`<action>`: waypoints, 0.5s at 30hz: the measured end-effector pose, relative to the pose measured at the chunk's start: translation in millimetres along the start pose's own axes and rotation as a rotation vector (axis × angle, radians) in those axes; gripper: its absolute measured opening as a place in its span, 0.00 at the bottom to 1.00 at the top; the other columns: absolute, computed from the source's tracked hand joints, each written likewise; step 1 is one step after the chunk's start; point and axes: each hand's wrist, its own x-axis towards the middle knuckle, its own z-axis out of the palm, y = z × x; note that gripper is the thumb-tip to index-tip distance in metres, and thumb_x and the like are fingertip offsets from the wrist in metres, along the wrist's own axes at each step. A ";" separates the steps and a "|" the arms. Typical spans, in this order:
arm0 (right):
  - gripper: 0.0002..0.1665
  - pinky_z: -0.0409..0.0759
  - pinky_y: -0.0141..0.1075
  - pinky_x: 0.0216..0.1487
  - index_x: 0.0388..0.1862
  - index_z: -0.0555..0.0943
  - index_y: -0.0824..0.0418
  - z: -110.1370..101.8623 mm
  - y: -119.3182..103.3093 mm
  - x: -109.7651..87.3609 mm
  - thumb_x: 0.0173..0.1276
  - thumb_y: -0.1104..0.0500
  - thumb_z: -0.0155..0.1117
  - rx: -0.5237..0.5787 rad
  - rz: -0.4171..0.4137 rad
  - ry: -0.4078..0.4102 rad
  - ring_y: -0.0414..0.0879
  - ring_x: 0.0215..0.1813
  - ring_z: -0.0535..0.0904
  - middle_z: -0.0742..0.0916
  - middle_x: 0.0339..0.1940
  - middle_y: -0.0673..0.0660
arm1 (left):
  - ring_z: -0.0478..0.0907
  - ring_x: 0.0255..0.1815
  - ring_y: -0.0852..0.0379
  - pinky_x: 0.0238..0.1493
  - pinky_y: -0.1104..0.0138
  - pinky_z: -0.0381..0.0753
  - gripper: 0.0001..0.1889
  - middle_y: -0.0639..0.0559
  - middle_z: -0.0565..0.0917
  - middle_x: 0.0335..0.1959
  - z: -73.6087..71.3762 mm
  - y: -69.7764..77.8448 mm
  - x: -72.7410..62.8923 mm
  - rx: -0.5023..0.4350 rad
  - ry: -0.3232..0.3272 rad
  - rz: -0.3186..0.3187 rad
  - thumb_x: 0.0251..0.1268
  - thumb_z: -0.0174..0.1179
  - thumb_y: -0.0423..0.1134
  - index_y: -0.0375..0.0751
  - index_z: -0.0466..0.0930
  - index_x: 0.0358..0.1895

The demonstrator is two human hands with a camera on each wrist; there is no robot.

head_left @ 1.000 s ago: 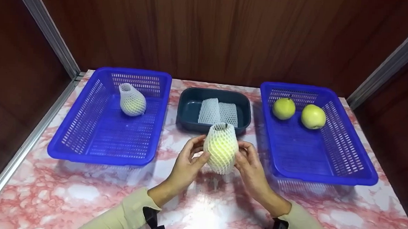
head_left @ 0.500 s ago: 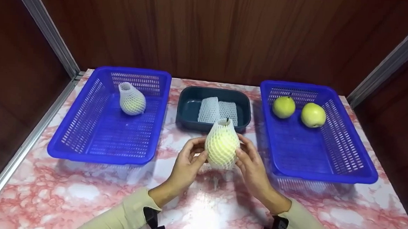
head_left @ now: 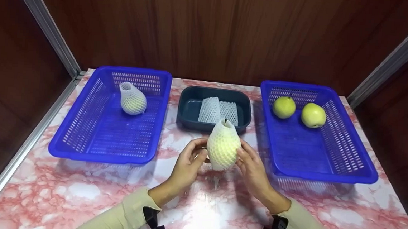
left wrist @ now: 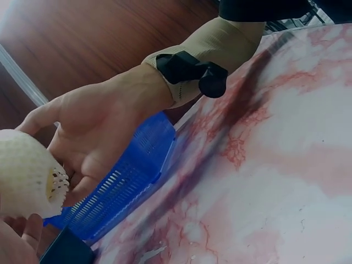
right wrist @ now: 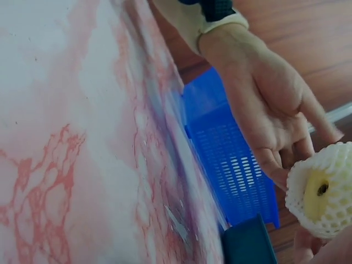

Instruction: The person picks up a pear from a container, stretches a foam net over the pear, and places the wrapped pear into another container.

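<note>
A yellow-green pear in a white foam net sleeve (head_left: 224, 146) is held above the table between both hands, its dark stem poking out of the sleeve's narrow top. My left hand (head_left: 187, 162) grips it from the left, thumb in front and fingers behind. From the other side my right hand (head_left: 254, 170) pinches it with thumb and fingertips. In the right wrist view the pear's underside (right wrist: 318, 190) shows through the sleeve's open lower end. The left wrist view has the netted pear (left wrist: 25, 176) at its left edge, with the left palm (left wrist: 91, 129) beside it.
A dark green bin (head_left: 189, 108) behind the hands holds flat foam net sleeves (head_left: 210, 110). In the left blue basket (head_left: 102, 157) lies another netted pear (head_left: 133, 100). The right blue basket (head_left: 325, 177) contains two bare pears (head_left: 284, 107). Wood panels enclose the table (head_left: 87, 192).
Between the hands the netted pear has turned and tilted slightly, and its sleeve top has narrowed around the stem. Both hands stay in nearly the same place; baskets and bin are unchanged.
</note>
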 end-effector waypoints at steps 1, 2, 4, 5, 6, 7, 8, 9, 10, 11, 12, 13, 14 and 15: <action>0.33 0.77 0.35 0.63 0.76 0.59 0.73 0.2 -0.7 -0.2 0.78 0.60 0.51 0.005 -0.004 0.001 0.42 0.59 0.78 0.77 0.63 0.55 | 0.76 0.54 0.53 0.51 0.60 0.83 0.22 0.36 0.75 0.58 0.0 0.1 0.3 -0.005 0.017 0.003 0.76 0.56 0.32 0.22 0.65 0.65; 0.30 0.77 0.35 0.62 0.75 0.60 0.70 0.4 -0.9 -0.2 0.79 0.60 0.50 0.013 -0.012 -0.004 0.42 0.59 0.78 0.76 0.63 0.55 | 0.76 0.53 0.52 0.50 0.61 0.82 0.22 0.38 0.75 0.56 -0.1 0.3 0.8 -0.011 0.030 0.001 0.76 0.57 0.31 0.22 0.65 0.64; 0.24 0.78 0.36 0.59 0.70 0.64 0.64 0.8 -0.8 -0.1 0.80 0.58 0.50 0.033 -0.035 -0.032 0.42 0.57 0.78 0.77 0.60 0.55 | 0.74 0.53 0.52 0.51 0.63 0.81 0.26 0.39 0.74 0.55 -0.1 1.0 1.3 -0.023 0.043 -0.013 0.73 0.62 0.34 0.22 0.64 0.65; 0.21 0.79 0.36 0.58 0.66 0.64 0.62 0.8 -0.2 -0.2 0.79 0.57 0.51 0.035 -0.047 -0.049 0.43 0.57 0.78 0.78 0.58 0.54 | 0.74 0.54 0.51 0.52 0.64 0.80 0.30 0.39 0.73 0.56 -0.2 1.1 1.7 -0.028 0.038 -0.023 0.71 0.65 0.37 0.22 0.63 0.66; 0.20 0.79 0.36 0.57 0.64 0.64 0.60 0.6 0.5 -0.4 0.79 0.56 0.54 0.037 -0.058 -0.068 0.43 0.56 0.78 0.79 0.57 0.54 | 0.73 0.56 0.51 0.54 0.64 0.79 0.34 0.39 0.72 0.57 -0.2 1.3 1.8 -0.027 0.026 -0.032 0.70 0.67 0.41 0.23 0.62 0.68; 0.20 0.80 0.36 0.57 0.63 0.65 0.58 0.3 1.2 -0.6 0.79 0.55 0.56 0.043 -0.064 -0.086 0.43 0.56 0.79 0.80 0.56 0.54 | 0.73 0.58 0.50 0.56 0.65 0.79 0.38 0.38 0.72 0.59 -0.3 1.3 1.9 -0.024 0.009 -0.043 0.68 0.68 0.45 0.23 0.60 0.70; 0.21 0.80 0.36 0.56 0.63 0.65 0.57 0.1 1.8 -0.7 0.78 0.53 0.58 0.045 -0.066 -0.100 0.44 0.56 0.79 0.80 0.56 0.54 | 0.72 0.61 0.49 0.58 0.65 0.78 0.42 0.37 0.71 0.62 -0.4 1.3 1.9 -0.024 -0.013 -0.053 0.67 0.69 0.49 0.24 0.59 0.72; 0.22 0.80 0.36 0.56 0.63 0.66 0.57 -0.1 2.2 -0.8 0.78 0.52 0.60 0.043 -0.066 -0.113 0.44 0.55 0.79 0.80 0.56 0.54 | 0.72 0.63 0.48 0.60 0.65 0.78 0.45 0.35 0.70 0.65 -0.6 1.0 1.9 -0.025 -0.037 -0.059 0.66 0.69 0.51 0.24 0.58 0.73; 0.23 0.81 0.36 0.55 0.63 0.66 0.58 -0.5 2.7 -0.4 0.78 0.52 0.60 0.037 -0.063 -0.122 0.44 0.55 0.79 0.81 0.56 0.55 | 0.71 0.64 0.48 0.61 0.64 0.77 0.47 0.33 0.69 0.67 -0.8 1.0 1.9 -0.026 -0.061 -0.065 0.65 0.69 0.53 0.24 0.57 0.74; 0.23 0.81 0.37 0.56 0.64 0.66 0.59 -0.7 3.0 -0.4 0.78 0.52 0.60 0.034 -0.063 -0.131 0.45 0.55 0.80 0.81 0.56 0.55 | 0.71 0.65 0.47 0.62 0.64 0.77 0.48 0.32 0.69 0.68 -1.0 0.7 1.8 -0.026 -0.083 -0.071 0.65 0.69 0.54 0.24 0.56 0.75; 0.23 0.81 0.37 0.55 0.65 0.67 0.60 -0.8 3.0 -0.2 0.79 0.53 0.59 0.032 -0.054 -0.130 0.45 0.54 0.80 0.80 0.56 0.55 | 0.71 0.65 0.47 0.62 0.63 0.78 0.48 0.32 0.69 0.68 -1.4 0.7 1.5 -0.028 -0.100 -0.079 0.65 0.69 0.55 0.24 0.56 0.75; 0.23 0.81 0.37 0.55 0.66 0.68 0.61 -0.9 3.1 0.1 0.80 0.54 0.57 0.027 -0.043 -0.125 0.45 0.54 0.80 0.80 0.56 0.55 | 0.72 0.65 0.47 0.61 0.63 0.78 0.48 0.32 0.69 0.68 -1.8 0.8 1.2 -0.031 -0.109 -0.086 0.65 0.69 0.54 0.24 0.56 0.75; 0.23 0.81 0.36 0.55 0.68 0.68 0.63 -0.9 3.0 0.3 0.80 0.55 0.56 0.017 -0.033 -0.114 0.45 0.54 0.81 0.81 0.56 0.55 | 0.72 0.63 0.48 0.60 0.63 0.79 0.48 0.32 0.70 0.68 -2.1 1.2 0.9 -0.035 -0.113 -0.095 0.64 0.70 0.52 0.24 0.56 0.75; 0.25 0.81 0.36 0.55 0.69 0.68 0.67 -1.0 3.0 0.6 0.81 0.56 0.54 0.000 -0.028 -0.103 0.44 0.54 0.81 0.81 0.56 0.54 | 0.73 0.62 0.48 0.59 0.63 0.80 0.47 0.32 0.70 0.67 -2.4 1.5 0.7 -0.034 -0.113 -0.106 0.64 0.71 0.51 0.24 0.56 0.74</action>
